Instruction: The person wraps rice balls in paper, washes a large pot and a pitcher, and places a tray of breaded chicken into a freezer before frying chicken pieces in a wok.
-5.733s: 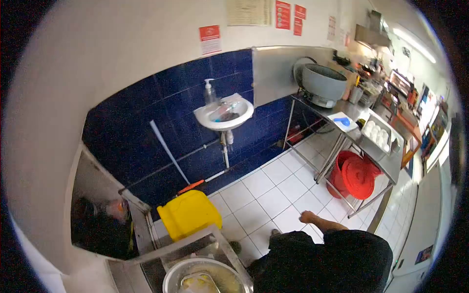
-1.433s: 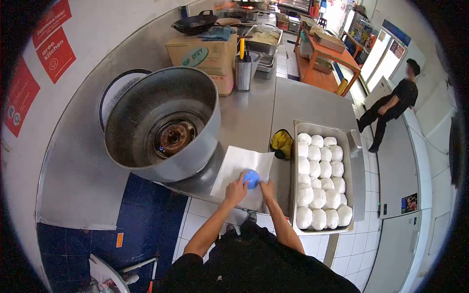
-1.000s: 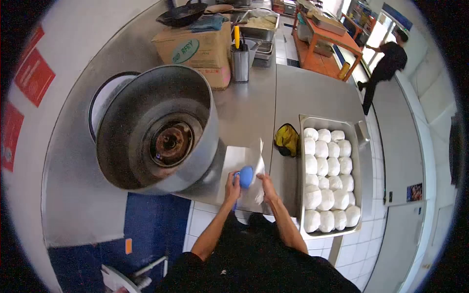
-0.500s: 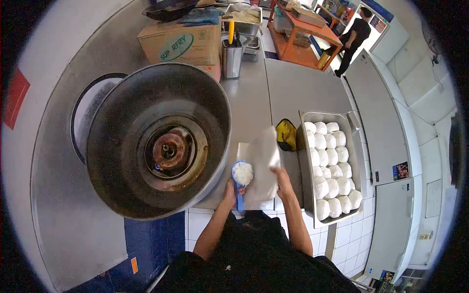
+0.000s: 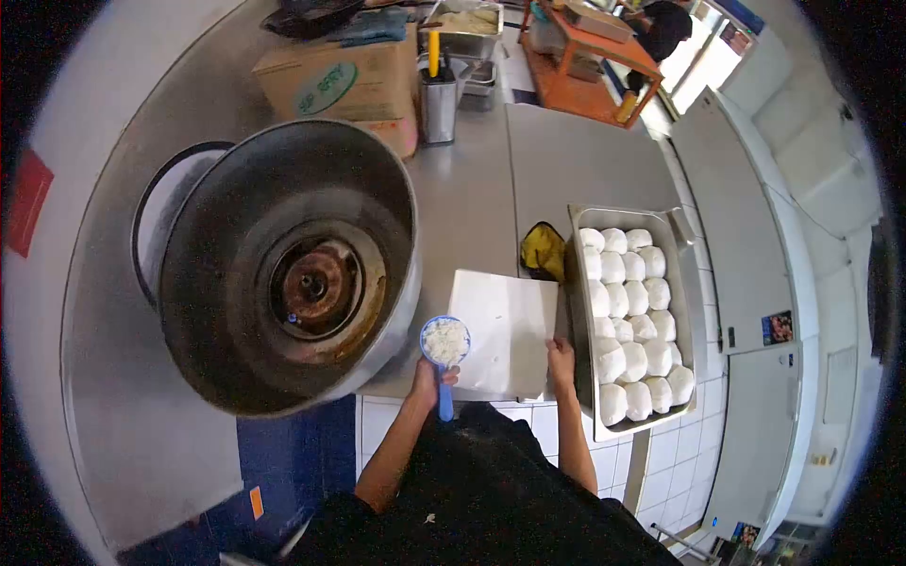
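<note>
My left hand (image 5: pixel 433 380) grips the handle of a blue scoop (image 5: pixel 445 404), whose round bowl is heaped with a white, crumbly or powdery substance (image 5: pixel 445 341). The scoop is level, over the left edge of a white sheet of paper (image 5: pixel 503 321) lying spread at the counter's front edge. At the sheet's right edge is my right hand (image 5: pixel 561 361), its fingers closed on the border. To the right stands a deep metal tray (image 5: pixel 577 283) with rows of round white dough balls (image 5: pixel 634 355).
A large dark metal bowl machine (image 5: pixel 203 311) with a central spindle stands at left. Behind are a cardboard box (image 5: pixel 330 80), a metal container (image 5: pixel 439 113) and a yellow-and-black pouch (image 5: pixel 543 250). A person in black (image 5: pixel 665 28) is beyond an orange table (image 5: pixel 566 75).
The paper, raised and blurred on its right side earlier, now lies open and flatter. My right hand has moved slightly right and down; the scoop has shifted left. The person in back has moved.
</note>
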The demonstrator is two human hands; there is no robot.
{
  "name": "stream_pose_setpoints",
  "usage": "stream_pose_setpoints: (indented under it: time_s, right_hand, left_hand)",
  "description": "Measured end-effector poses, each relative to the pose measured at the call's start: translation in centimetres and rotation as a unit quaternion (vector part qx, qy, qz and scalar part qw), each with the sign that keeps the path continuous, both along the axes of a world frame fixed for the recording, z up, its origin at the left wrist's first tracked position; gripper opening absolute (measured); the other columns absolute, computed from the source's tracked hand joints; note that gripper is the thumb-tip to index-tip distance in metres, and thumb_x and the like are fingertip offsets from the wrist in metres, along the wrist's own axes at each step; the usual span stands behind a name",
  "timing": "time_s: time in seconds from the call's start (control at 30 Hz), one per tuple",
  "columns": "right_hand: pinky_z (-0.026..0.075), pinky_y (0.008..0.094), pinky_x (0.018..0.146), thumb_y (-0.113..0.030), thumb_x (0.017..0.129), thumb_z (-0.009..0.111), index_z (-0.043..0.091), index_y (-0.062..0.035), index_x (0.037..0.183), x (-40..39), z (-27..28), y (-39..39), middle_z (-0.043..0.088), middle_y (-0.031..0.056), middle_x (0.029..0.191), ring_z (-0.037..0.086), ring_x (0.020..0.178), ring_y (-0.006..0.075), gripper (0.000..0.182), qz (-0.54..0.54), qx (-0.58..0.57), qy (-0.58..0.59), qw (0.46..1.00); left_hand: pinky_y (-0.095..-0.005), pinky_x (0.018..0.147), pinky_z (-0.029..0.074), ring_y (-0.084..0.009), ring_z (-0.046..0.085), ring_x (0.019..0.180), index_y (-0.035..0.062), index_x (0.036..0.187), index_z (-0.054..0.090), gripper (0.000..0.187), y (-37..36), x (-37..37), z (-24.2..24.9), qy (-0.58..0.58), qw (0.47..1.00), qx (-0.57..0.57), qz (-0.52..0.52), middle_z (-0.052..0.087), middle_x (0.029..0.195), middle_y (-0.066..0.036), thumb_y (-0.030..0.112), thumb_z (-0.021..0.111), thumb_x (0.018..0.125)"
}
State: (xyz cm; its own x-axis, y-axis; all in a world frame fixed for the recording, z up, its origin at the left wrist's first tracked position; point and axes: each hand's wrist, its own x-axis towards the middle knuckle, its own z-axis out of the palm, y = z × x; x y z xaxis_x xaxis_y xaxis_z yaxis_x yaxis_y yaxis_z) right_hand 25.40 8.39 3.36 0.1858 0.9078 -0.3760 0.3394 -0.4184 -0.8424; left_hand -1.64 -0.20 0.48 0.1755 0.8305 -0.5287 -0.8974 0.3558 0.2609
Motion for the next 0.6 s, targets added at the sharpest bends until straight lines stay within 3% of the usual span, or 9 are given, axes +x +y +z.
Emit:
stream_pose_setpoints:
  time_s: [0.03, 0.13, 0.23, 0.27, 0.33, 0.37, 0.47, 0.53, 0.6]
  right_hand:
    - [0.044, 0.0344, 0.08, -0.023, 0.083, 0.055, 0.054, 0.0072, 0.106, -0.1, 0.5, -0.2, 0.061, 0.0174, 0.095, 0.058, 0.089, 0.0254, 0.038, 0.013, -0.007, 0.006, 1.0]
    - [0.043, 0.0389, 0.085, -0.014, 0.082, 0.055, 0.053, 0.0053, 0.107, -0.6, 0.0, -0.1, 0.06, 0.0226, 0.098, 0.057, 0.093, 0.0346, 0.032, -0.026, 0.239, -0.181, 0.954]
    - [0.047, 0.0336, 0.078, -0.01, 0.083, 0.054, 0.055, 0.0044, 0.105, -2.4, 3.6, -0.4, 0.062, 0.0197, 0.097, 0.061, 0.086, 0.0286, 0.026, 0.04, 0.227, -0.089, 0.969]
    - [0.049, 0.031, 0.067, -0.012, 0.085, 0.054, 0.059, 0.0027, 0.097, -2.9, 3.5, -0.4, 0.063, 0.0177, 0.084, 0.062, 0.073, 0.0245, 0.019, 0.073, 0.236, -0.062, 0.967]
    - [0.047, 0.0372, 0.056, -0.024, 0.088, 0.051, 0.063, -0.0013, 0.081, -3.6, 4.1, -0.4, 0.059, 0.0182, 0.065, 0.061, 0.059, 0.0287, 0.027, 0.201, 0.147, -0.184, 0.951]
    - [0.047, 0.0416, 0.058, -0.029, 0.088, 0.05, 0.064, -0.0023, 0.08, -3.5, 1.7, 0.0, 0.061, 0.0195, 0.069, 0.061, 0.064, 0.0345, 0.031, 0.241, 0.128, -0.287, 0.918]
    - [0.046, 0.0469, 0.067, -0.026, 0.081, 0.053, 0.059, -0.0024, 0.087, -3.9, -0.4, 0.2, 0.061, 0.0223, 0.083, 0.059, 0.076, 0.0413, 0.025, 0.264, 0.11, -0.385, 0.877]
    - [0.043, 0.0461, 0.075, -0.018, 0.074, 0.057, 0.05, -0.0026, 0.097, -3.8, -1.3, -0.6, 0.055, 0.0195, 0.09, 0.055, 0.082, 0.0393, 0.028, 0.278, 0.204, -0.378, 0.859]
    - [0.04, 0.0454, 0.083, -0.01, 0.068, 0.061, 0.041, -0.0029, 0.106, -6.0, 0.5, -1.8, 0.049, 0.0166, 0.097, 0.051, 0.089, 0.0374, 0.044, 0.266, 0.294, -0.377, 0.837]
  left_hand:
    - [-0.0234, 0.039, 0.027, -0.0094, 0.034, 0.046, 0.0059, 0.1, 0.053, 0.031, -0.7, 0.2, 0.3, -0.012, 1.0, -0.014, 0.006, 0.049, 0.071, -0.002, 0.031, 0.038, 0.089]
    - [-0.0232, 0.039, 0.028, -0.0089, 0.033, 0.045, 0.006, 0.098, 0.053, 0.029, -3.1, 1.4, 2.5, -0.007, 0.999, -0.025, 0.041, 0.048, 0.07, -0.002, 0.029, 0.037, 0.089]
    - [-0.0226, 0.04, 0.029, -0.0087, 0.034, 0.045, 0.0055, 0.098, 0.053, 0.031, -6.3, 2.3, 3.4, -0.031, 0.996, -0.042, 0.076, 0.047, 0.068, -0.002, 0.031, 0.037, 0.09]
    - [-0.0219, 0.04, 0.029, -0.0088, 0.034, 0.045, 0.005, 0.098, 0.054, 0.035, -7.5, 2.7, 3.6, -0.011, 0.995, -0.039, 0.088, 0.046, 0.066, -0.002, 0.035, 0.036, 0.091]
    - [-0.0225, 0.039, 0.027, -0.0097, 0.033, 0.046, 0.0035, 0.098, 0.053, 0.037, -9.5, 3.2, 3.6, -0.015, 0.992, -0.067, 0.107, 0.045, 0.065, -0.002, 0.035, 0.037, 0.09]
    - [-0.0225, 0.039, 0.027, -0.0096, 0.033, 0.046, 0.0046, 0.098, 0.053, 0.038, -10.9, 3.5, 2.7, -0.071, 0.99, 0.006, 0.121, 0.044, 0.065, -0.001, 0.038, 0.036, 0.09]
    - [-0.0226, 0.04, 0.027, -0.0096, 0.032, 0.046, 0.0081, 0.101, 0.052, 0.04, -13.3, 3.2, 3.1, -0.075, 0.981, -0.034, 0.176, 0.042, 0.064, -0.002, 0.042, 0.033, 0.092]
    - [-0.0236, 0.041, 0.028, -0.0109, 0.032, 0.046, 0.0075, 0.105, 0.052, 0.043, -15.7, 2.9, -0.7, -0.143, 0.971, 0.034, 0.189, 0.045, 0.066, -0.003, 0.044, 0.035, 0.09]
    - [-0.0235, 0.04, 0.029, -0.011, 0.033, 0.046, 0.0075, 0.103, 0.053, 0.04, -17.4, 1.3, 2.1, -0.127, 0.968, 0.028, 0.215, 0.046, 0.067, -0.003, 0.041, 0.033, 0.092]
